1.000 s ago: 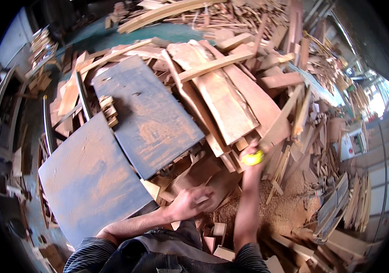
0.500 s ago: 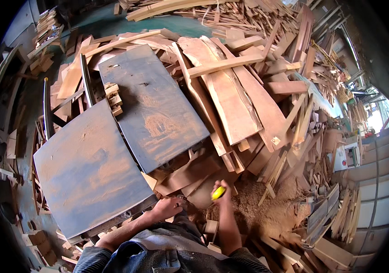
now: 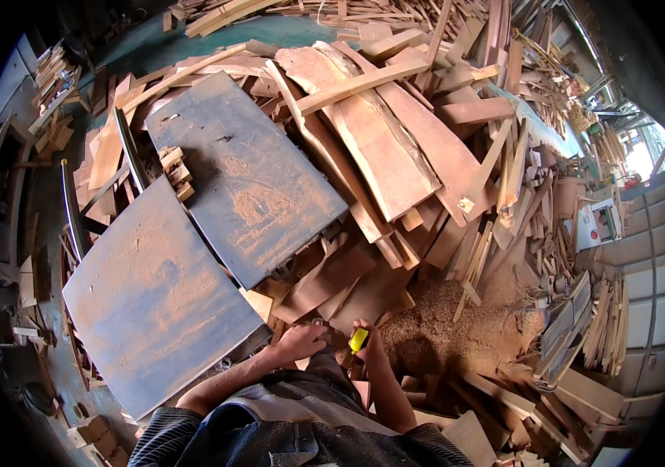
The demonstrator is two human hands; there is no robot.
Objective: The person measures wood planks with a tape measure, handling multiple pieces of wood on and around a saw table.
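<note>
My right hand (image 3: 372, 343) is closed around a small yellow tape measure (image 3: 359, 340), held low in front of me. To its left, my left hand (image 3: 302, 342) has curled fingers beside the near corner of a grey metal machine table (image 3: 153, 303). Whatever those fingers grip, if anything, is hidden. A second grey metal table (image 3: 258, 187) lies beyond the first, both dusted with sawdust. Small wood blocks (image 3: 176, 173) sit at the gap between them. Past my hands, brown boards (image 3: 375, 292) lie in a heap.
Long rough-edged planks (image 3: 383, 156) rest right of the machine, with a narrow board (image 3: 364, 86) across them. A sawdust heap (image 3: 449, 327) spreads to the right of my hands. Wood strips (image 3: 603, 335) lean at the far right. A dark metal rail (image 3: 130, 148) stands left of the tables.
My right hand has drawn down and left with the tape measure, closer to my left hand. My left hand has shifted slightly right and up. The view has turned a little.
</note>
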